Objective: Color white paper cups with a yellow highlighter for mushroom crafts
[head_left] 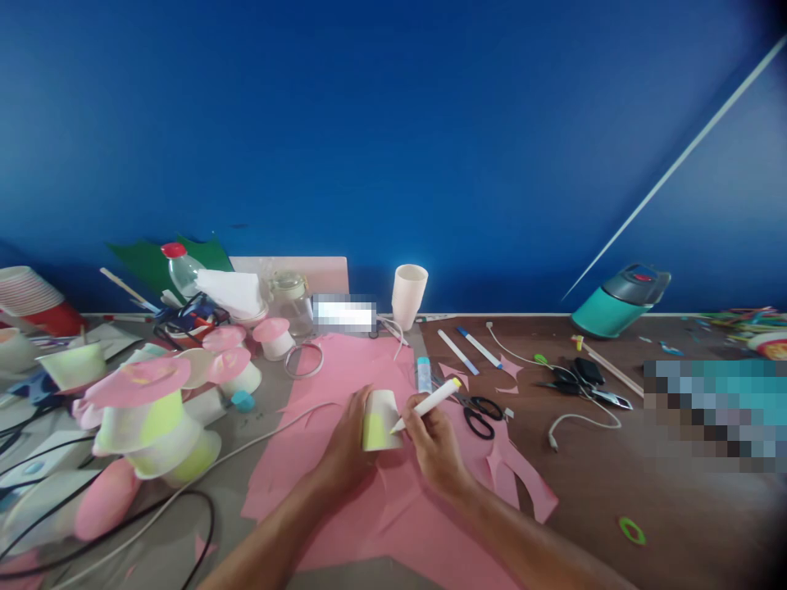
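In the middle of the head view, my left hand (pixel 351 426) is wrapped round the left side of a small paper cup (pixel 382 410), lying over pink paper. Yellow colouring covers part of the cup's white wall. My right hand (pixel 435 438) grips a white marker with a yellow end (pixel 438 397), its tip at the cup's right side. Beneath both hands spread sheets of pink paper (pixel 344 533), some with cut-out shapes. Just beyond my right hand lie black-handled scissors (pixel 479 418) and a glue stick (pixel 424 374).
Cups with pink paper tops (pixel 153 401) crowd the left, among cables. At the back stand a tall white cup (pixel 409 297), a glass jar (pixel 291 303) and a plastic bottle (pixel 183 270). Two markers (pixel 478 348), a white cable (pixel 587 416) and a teal flask (pixel 618 303) are on the right.
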The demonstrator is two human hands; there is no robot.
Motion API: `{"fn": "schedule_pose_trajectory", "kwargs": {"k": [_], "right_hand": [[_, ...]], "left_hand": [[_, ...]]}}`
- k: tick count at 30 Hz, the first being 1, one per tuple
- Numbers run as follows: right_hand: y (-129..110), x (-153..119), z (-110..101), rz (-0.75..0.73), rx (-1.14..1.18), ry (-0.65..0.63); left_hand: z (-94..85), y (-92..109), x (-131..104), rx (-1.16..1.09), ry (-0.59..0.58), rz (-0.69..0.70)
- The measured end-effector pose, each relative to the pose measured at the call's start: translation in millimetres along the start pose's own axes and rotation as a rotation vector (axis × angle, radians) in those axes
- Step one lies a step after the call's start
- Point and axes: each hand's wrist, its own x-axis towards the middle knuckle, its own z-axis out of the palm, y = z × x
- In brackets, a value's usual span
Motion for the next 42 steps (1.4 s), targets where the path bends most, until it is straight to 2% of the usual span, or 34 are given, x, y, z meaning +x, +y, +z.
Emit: {"fn": "schedule_pose_trajectory", "kwargs": {"k": [8,17,24,31,38,42], "right_hand": [[-10,1,2,0.102,0.089,-0.026],[-15,1,2,0.071,-0.005,-0.054],[-6,2,1,0.047,0.057,0.063],[-7,1,-1,0.097,0.074,-0.009],[-5,1,2,0.078,0.053,0.004],[-4,3,3,0.098,0.104,0.082]], "left_hand": [[-0.8,3,1,0.018,-0.015,-0.031],[-2.3,6,2,0.008,-0.013,-0.051],[-1.8,2,1,-0.02,-0.018,-0.054],[-2.4,4,1,-0.034,-0.02,-0.039],[-4.0,9,2,-0.045,-0.011,-0.069],[-4.1,8,1,-0.059,-0.005,-0.086]]}}
